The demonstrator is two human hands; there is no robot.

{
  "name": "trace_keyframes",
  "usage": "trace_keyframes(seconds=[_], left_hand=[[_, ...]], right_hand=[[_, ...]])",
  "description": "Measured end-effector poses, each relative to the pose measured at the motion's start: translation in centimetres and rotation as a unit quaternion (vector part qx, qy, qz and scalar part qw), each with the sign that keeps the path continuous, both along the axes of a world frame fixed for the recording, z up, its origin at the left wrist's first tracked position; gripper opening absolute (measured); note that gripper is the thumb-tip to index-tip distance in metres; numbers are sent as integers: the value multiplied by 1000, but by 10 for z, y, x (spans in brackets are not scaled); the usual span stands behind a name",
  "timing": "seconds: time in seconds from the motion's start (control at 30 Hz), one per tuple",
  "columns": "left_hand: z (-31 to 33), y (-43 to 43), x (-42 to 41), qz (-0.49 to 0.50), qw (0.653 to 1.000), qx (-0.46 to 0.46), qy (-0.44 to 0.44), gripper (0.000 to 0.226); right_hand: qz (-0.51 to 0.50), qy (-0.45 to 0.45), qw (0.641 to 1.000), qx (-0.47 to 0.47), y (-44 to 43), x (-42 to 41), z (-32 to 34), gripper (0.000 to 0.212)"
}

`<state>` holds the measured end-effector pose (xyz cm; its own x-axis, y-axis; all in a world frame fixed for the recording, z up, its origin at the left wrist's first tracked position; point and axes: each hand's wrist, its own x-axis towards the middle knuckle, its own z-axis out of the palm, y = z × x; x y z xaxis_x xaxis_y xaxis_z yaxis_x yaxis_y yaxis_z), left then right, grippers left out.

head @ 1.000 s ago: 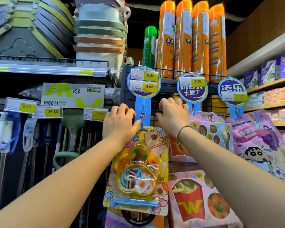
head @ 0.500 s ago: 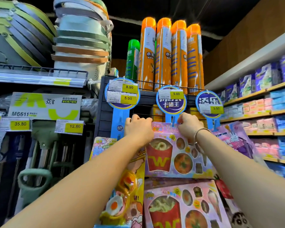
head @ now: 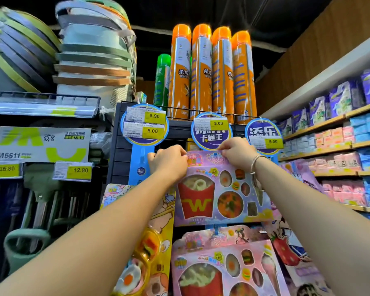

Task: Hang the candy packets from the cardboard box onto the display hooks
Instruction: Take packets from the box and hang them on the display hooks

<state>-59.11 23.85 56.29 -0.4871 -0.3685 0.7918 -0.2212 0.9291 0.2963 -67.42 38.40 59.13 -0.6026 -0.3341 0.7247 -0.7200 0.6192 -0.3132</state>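
Now | left hand (head: 169, 161), right hand (head: 236, 153) pinch one pink packet (head: 220, 195) | four orange cans (head: 212, 73)

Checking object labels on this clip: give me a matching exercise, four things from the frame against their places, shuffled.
1 green can
2 bracelet
3 upper pink packet
4 yellow packet

A held at its top by left hand and right hand
B hangs behind the left forearm
C stands left of the orange cans
D on the wrist of the right hand

Pairs: 1-C, 2-D, 3-A, 4-B
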Motion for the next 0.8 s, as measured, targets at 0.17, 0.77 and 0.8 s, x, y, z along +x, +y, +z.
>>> trace_keyframes(seconds=[0.17,0.77,0.8], left_hand=[[10,1,4,-93,994,57,12,12],[-29,-2,6,-54,965,-25,-257,18],[-31,-1,6,-52,963,-33,-262,18]], right_hand=[[22,3,1000,9,6,5,6,27],[115,-73,982,128,9,0,-56,34],[110,-69,983,130,10,0,-59,26]])
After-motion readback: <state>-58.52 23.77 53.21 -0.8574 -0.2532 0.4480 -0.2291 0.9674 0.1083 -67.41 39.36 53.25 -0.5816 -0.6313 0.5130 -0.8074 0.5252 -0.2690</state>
